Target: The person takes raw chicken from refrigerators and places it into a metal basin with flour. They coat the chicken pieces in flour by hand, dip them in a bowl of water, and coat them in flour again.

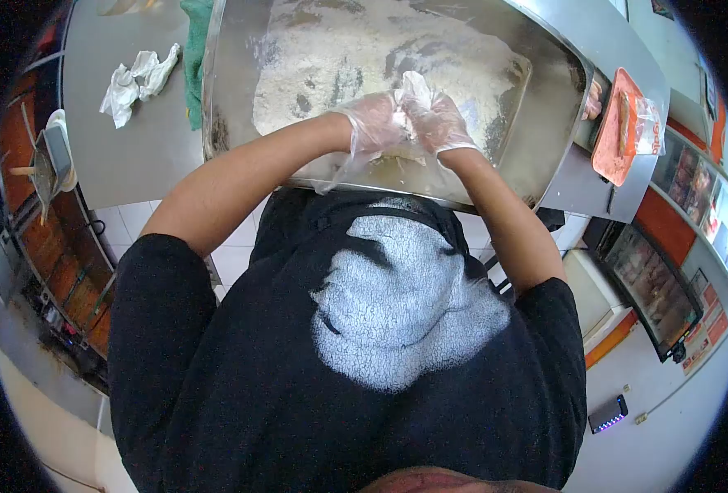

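Both my hands wear clear plastic gloves and meet over the near part of a large metal tray [557, 123]. White flour [314, 74] is spread over the tray's bottom. My left hand [372, 123] has its fingers bent inward against a whitish, floury piece [402, 123] between the two hands. On the other side of that piece, my right hand [436, 122] is closed, with white at its fingertips. What the piece is cannot be made out. Loose glove plastic hangs below my left wrist.
Crumpled white tissue [138, 82] and a green cloth [195, 57] lie left of the tray on the metal table [158, 168]. A pink tray [610, 156] with an orange-and-clear package [645, 123] stands at the right. The tray's raised rim surrounds the flour.
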`<state>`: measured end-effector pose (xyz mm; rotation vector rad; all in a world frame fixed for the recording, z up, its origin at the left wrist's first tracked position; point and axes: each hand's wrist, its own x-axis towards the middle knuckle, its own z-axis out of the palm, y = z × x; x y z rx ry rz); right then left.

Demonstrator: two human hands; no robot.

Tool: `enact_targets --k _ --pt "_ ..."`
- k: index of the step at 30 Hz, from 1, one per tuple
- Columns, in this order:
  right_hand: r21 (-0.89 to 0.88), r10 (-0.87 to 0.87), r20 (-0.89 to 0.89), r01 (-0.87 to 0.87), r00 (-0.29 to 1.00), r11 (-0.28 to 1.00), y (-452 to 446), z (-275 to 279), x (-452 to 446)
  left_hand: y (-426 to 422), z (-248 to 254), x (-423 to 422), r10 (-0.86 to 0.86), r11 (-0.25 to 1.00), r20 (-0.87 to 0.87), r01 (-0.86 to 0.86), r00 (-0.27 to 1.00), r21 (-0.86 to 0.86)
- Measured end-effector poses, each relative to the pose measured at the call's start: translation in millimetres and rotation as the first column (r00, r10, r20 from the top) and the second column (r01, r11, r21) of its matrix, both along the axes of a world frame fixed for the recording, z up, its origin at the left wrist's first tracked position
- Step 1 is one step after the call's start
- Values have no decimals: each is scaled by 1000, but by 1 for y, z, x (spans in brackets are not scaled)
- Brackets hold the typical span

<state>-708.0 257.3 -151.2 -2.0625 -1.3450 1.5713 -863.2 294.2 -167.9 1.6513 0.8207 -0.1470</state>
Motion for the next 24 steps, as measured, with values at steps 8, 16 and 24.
enact_targets --k 8,16,24 --pt "56 19 80 -24 997 998 -10 9 99 9 1 -23 377 794 -63 -357 924 -493" --pt "132 283 277 -328 918 936 11 30 44 20 -39 -33 412 712 -164 -429 896 -555" --pt "189 290 341 -368 894 911 9 3 20 36 -10 -49 75 991 -96 -85 993 -102"
